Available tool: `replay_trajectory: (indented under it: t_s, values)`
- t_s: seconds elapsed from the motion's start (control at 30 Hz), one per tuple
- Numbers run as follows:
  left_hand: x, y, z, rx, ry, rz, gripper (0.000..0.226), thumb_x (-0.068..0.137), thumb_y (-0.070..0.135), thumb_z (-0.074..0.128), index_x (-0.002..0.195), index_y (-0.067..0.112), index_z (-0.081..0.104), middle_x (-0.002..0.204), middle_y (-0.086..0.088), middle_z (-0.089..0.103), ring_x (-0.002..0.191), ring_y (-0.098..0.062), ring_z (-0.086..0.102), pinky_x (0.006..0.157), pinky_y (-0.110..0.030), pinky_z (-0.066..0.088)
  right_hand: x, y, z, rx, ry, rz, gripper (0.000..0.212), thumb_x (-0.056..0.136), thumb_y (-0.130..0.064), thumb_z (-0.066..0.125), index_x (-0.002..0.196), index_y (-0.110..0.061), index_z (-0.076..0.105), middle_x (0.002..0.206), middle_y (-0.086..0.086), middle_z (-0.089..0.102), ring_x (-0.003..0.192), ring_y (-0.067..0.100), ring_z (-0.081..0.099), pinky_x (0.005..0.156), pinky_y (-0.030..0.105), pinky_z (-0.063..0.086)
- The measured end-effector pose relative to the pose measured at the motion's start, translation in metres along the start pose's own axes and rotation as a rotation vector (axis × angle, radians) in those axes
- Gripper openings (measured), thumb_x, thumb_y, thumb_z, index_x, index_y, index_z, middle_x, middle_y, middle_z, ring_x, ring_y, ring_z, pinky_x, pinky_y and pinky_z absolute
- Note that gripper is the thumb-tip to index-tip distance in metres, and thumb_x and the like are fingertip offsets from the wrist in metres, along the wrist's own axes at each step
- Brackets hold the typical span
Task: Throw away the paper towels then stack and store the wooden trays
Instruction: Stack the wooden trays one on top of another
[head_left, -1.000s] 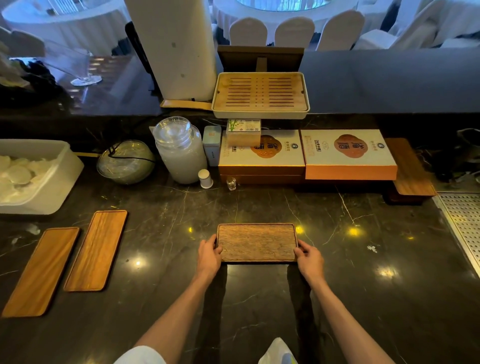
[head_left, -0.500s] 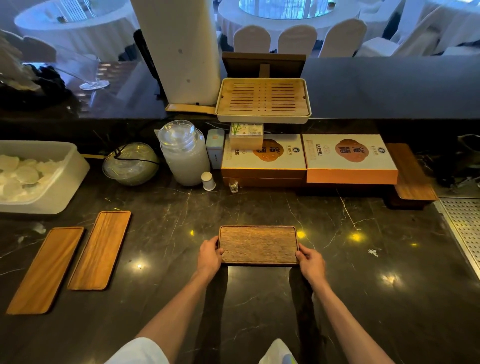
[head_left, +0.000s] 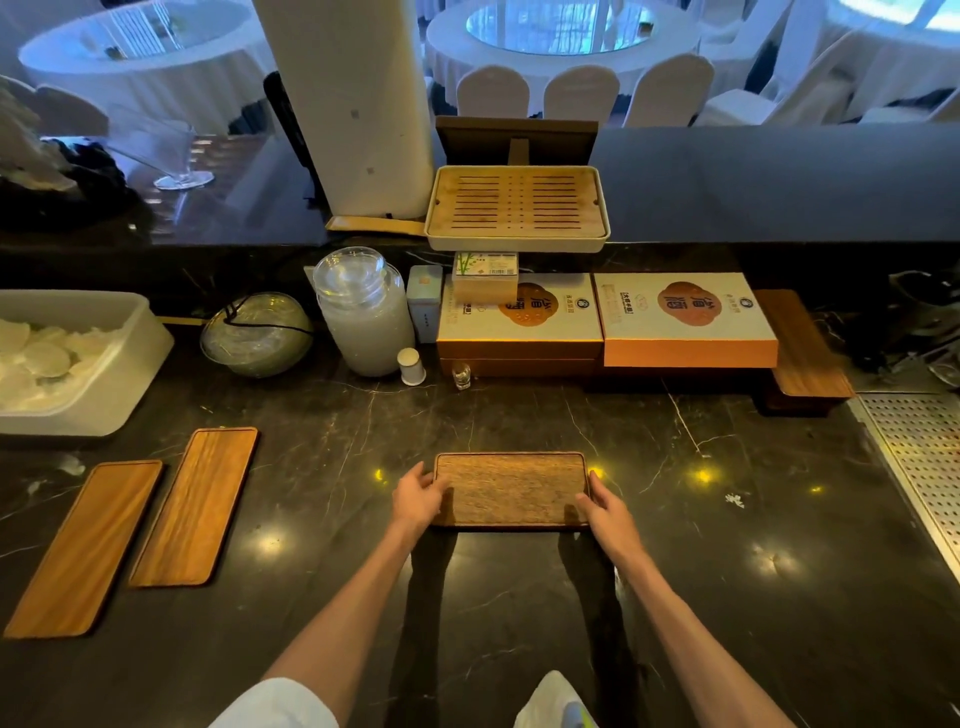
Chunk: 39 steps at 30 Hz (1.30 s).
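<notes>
Holding the dark tray (head_left: 511, 491) by its two short ends, the left hand (head_left: 418, 501) curls its fingers over the left rim and the right hand (head_left: 605, 512) curls its fingers over the right rim. The dark tray is flat and low over the middle of the black surface (head_left: 727, 571), right in front of the person. I cannot tell if it touches the surface or is lifted a bit. Two more trays lie well off to the left, side by side and a little tilted: the outer long tray (head_left: 83, 548) and the inner long tray (head_left: 195, 506), close but apart. Behind them stands a white tub (head_left: 130, 364). At the back of the surface are a glass bowl (head_left: 257, 335), a big jar (head_left: 363, 312), a small white cup (head_left: 411, 366) and two flat boxes (head_left: 685, 317). A tray with slits (head_left: 517, 208) sits on the ledge (head_left: 753, 182) above the boxes. A metal grid (head_left: 919, 457) is at the far right.
</notes>
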<state>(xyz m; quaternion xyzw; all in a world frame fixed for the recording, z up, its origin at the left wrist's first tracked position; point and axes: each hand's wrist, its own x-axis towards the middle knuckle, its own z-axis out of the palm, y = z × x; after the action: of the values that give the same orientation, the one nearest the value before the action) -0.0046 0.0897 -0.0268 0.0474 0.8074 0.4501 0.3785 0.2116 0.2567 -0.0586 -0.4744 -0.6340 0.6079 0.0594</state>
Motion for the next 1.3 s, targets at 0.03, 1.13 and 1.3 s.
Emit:
replay_trajectory:
  t_s: [0.03,1.13,1.3]
  values:
    - [0.000,-0.001,-0.004,-0.040,-0.027,-0.012,0.066,0.095,0.013,0.056,0.150,0.005,0.021,0.147,-0.016,0.044,0.133,-0.028,0.047,0.107,-0.039,0.044,-0.001,-0.002,-0.002,-0.027,-0.012,-0.002,0.054,0.100,-0.024,0.047,0.150,-0.022,0.027,0.148,0.000,0.045,0.129,0.014,0.047,0.098,0.027,0.042]
    - [0.010,-0.118,-0.382,0.160,0.231,0.071,0.044,0.094,0.020,0.054,0.136,0.009,0.050,0.126,-0.010,0.063,0.116,-0.025,0.060,0.101,-0.046,0.048,-0.065,-0.150,0.439,-0.740,-0.444,-0.113,0.041,0.097,-0.024,0.048,0.134,-0.008,0.054,0.136,0.012,0.058,0.125,0.026,0.054,0.104,0.033,0.040]
    - [0.032,-0.123,-0.398,0.427,0.151,-0.044,0.035,0.092,0.025,0.053,0.123,0.009,0.058,0.119,-0.016,0.064,0.112,-0.033,0.058,0.099,-0.047,0.047,-0.063,-0.147,0.466,-0.542,-0.386,0.059,0.041,0.095,-0.011,0.050,0.129,0.011,0.047,0.120,0.027,0.062,0.097,0.032,0.064,0.081,0.041,0.050]
